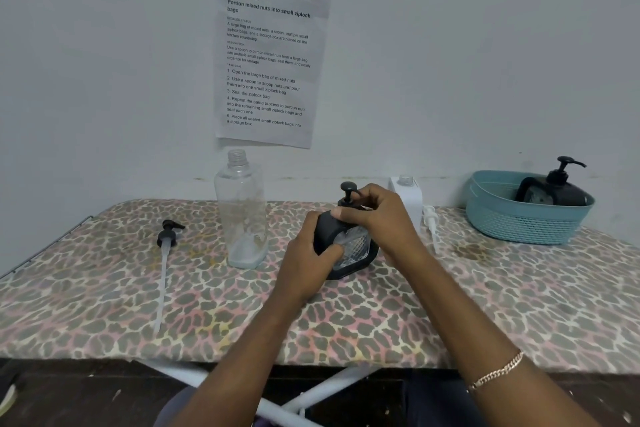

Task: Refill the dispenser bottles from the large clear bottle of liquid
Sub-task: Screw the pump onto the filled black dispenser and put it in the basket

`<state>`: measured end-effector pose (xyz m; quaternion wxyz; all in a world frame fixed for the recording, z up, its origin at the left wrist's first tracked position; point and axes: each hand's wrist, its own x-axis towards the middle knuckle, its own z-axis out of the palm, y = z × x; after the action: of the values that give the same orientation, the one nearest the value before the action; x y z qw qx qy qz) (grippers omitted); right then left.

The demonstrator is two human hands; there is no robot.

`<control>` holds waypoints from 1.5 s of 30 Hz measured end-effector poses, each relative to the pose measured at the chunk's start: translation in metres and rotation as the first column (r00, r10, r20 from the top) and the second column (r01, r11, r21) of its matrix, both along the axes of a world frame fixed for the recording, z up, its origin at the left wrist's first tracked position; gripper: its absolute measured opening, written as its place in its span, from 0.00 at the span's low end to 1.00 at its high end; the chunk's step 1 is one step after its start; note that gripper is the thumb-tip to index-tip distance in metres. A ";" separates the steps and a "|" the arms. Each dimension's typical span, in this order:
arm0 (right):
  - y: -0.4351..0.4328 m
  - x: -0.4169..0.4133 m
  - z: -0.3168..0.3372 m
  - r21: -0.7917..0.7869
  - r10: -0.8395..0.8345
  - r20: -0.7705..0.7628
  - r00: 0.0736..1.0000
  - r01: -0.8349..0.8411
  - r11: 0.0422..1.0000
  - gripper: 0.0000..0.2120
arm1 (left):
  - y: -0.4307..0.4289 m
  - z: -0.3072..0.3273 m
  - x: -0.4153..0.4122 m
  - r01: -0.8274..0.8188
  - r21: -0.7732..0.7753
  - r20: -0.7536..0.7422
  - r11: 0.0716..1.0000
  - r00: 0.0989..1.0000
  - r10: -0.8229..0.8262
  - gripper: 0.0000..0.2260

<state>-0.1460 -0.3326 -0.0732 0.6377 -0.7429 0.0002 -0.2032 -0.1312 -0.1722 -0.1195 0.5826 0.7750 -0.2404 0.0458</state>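
Leopard-print table (104, 305). Wall sheet (270, 59) headed "TASK ID 3797, Portion mixed nuts into small ziplock bags". Teal lattice basket (519, 225) holding one black pump bottle (561, 194). Tall clear plastic bottle (242, 218), uncapped, upright mid-table. Faceted black dispenser (356, 250): left hand (304, 263) gripping body, right hand (377, 215) curled round pump collar. Two loose pumps: black pump (168, 236), white pump (431, 218).

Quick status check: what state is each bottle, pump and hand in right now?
Large clear bottle: upright, uncapped, nearly empty.
Black dispenser: pump on.
Left hand: grips dispenser body.
Right hand: grips pump collar.
White bottle: upright, pump off.
White pump: lying loose.
Black pump: lying loose.
Basket dispenser: pump on.
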 end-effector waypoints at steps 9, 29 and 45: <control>-0.020 0.001 0.011 -0.079 0.282 -0.163 0.946 -0.297 0.952 0.13 | 0.000 0.000 0.001 -0.001 0.004 -0.008 1.000 1.000 0.001 0.15; -0.008 -0.002 0.009 0.093 0.209 -0.083 0.974 -0.201 0.975 0.12 | 0.002 -0.003 0.005 0.009 0.031 0.021 0.999 1.000 -0.010 0.18; -0.014 -0.012 0.004 -0.213 0.105 -0.048 0.993 -0.113 0.970 0.16 | 0.004 -0.007 0.005 0.053 -0.064 -0.022 0.997 0.998 -0.055 0.22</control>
<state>-0.1579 -0.3464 -0.0688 0.5636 -0.8101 -0.0511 -0.1533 -0.1262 -0.1679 -0.1264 0.6108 0.7499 -0.2526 0.0282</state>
